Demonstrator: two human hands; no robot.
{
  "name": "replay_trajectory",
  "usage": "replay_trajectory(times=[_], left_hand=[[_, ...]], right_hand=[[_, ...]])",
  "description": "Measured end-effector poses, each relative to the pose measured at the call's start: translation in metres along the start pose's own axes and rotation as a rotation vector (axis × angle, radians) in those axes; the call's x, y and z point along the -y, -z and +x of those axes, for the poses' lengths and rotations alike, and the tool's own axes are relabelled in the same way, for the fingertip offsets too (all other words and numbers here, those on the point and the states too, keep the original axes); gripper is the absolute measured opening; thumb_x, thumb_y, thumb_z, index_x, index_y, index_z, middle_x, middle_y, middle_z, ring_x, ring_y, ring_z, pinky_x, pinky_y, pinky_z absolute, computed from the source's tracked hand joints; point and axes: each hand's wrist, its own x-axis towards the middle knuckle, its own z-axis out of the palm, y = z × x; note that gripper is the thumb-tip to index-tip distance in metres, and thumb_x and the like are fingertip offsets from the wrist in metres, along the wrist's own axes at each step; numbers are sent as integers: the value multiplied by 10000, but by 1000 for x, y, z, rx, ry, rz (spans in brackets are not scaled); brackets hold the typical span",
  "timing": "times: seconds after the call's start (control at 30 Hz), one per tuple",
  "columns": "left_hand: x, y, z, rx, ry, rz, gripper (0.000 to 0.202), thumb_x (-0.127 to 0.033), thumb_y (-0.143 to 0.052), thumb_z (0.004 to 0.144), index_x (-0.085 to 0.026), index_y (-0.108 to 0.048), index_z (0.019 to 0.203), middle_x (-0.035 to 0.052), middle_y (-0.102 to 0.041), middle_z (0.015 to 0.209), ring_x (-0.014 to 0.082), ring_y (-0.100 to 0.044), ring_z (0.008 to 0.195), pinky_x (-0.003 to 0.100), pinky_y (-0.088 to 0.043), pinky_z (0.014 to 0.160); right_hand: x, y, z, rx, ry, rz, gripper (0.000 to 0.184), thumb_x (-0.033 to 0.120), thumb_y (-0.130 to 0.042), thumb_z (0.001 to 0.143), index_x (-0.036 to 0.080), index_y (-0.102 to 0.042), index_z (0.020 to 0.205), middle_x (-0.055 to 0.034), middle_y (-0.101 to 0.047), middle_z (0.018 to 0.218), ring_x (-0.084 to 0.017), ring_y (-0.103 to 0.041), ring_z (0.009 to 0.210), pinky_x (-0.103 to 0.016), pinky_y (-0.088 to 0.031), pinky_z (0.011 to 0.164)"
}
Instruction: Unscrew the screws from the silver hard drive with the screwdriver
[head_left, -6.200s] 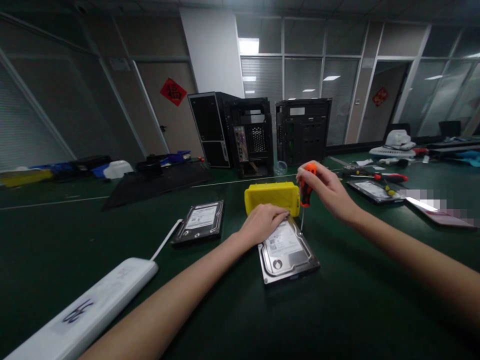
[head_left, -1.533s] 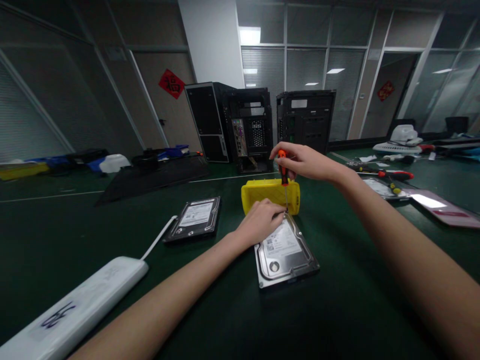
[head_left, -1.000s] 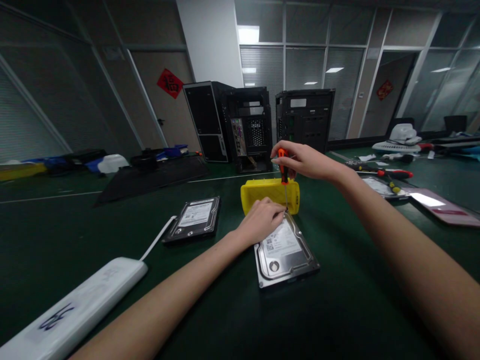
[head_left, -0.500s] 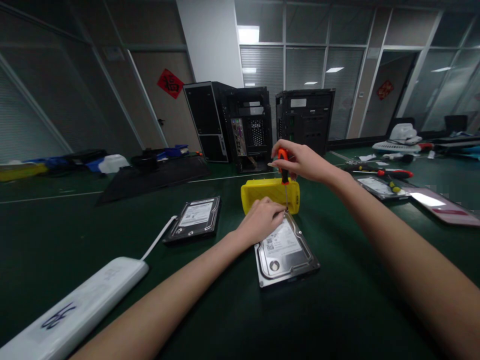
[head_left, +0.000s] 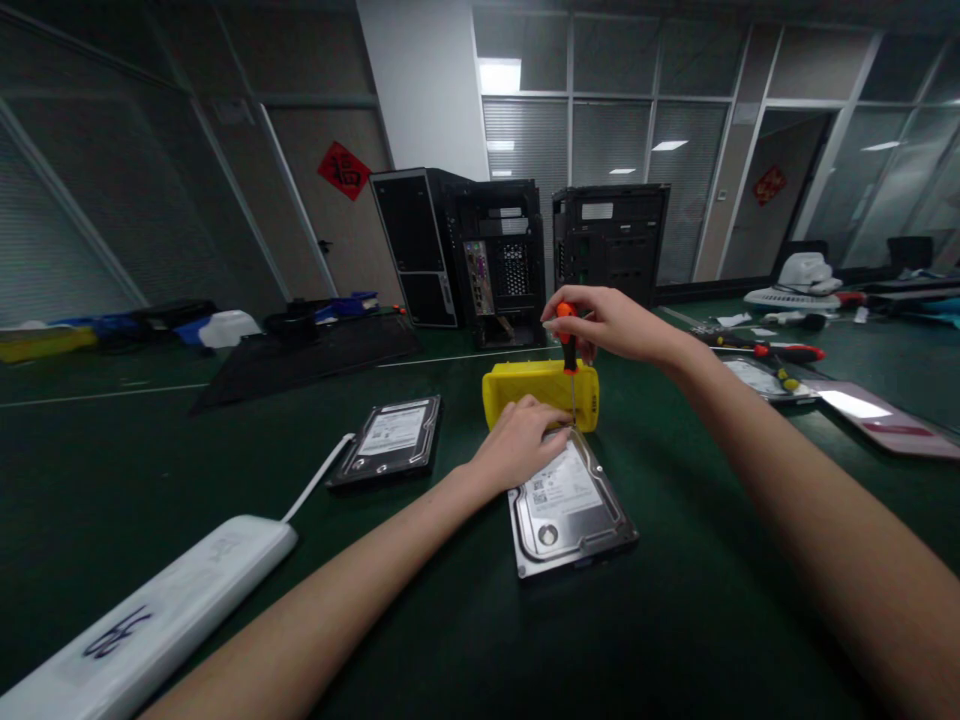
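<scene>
A silver hard drive lies flat on the green table in front of me. My left hand rests on its far left corner with the fingers curled down, pressing on it. My right hand is closed round the orange and black handle of a small screwdriver. The screwdriver stands upright, its tip at the far edge of the drive beside my left fingertips. Right behind the drive sits a yellow plastic box.
A second hard drive lies to the left, and a white power strip with its cable sits near left. Two open computer cases stand at the back. Screwdrivers, another drive and a pink-edged board lie to the right.
In six seconds the screwdriver went from the drive's right side to its far edge, near my left fingers. Over the last second both hands have hardly moved.
</scene>
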Motion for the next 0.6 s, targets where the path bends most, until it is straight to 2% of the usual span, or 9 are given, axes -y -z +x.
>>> replay_trajectory(times=[0.2,0.37,0.6], left_hand=[[0,0,0,-1,-23,18,292,-295,-427,886,-193,-638,1060,51,-658,1039,223,-529,956,364,-390,853],[0,-1,0,-7,-19,3,283,-298,-421,886,-195,-627,1052,56,-650,1026,228,-527,958,370,-389,849],[-3,4,-1,-74,68,-41,190,-266,-501,820,-164,-497,981,63,-617,942,213,-549,871,342,-413,779]], right_hand=[[-7,0,-1,-39,12,-25,169,296,-535,815,152,-554,901,-23,-598,710,-111,-596,486,-229,-492,449],[-5,-1,0,-43,35,-68,258,414,-566,782,162,-520,819,-1,-562,650,-102,-559,450,-218,-449,418],[-9,-5,1,-57,14,-69,274,444,-525,803,177,-469,798,-4,-593,668,-83,-516,464,-194,-399,418]])
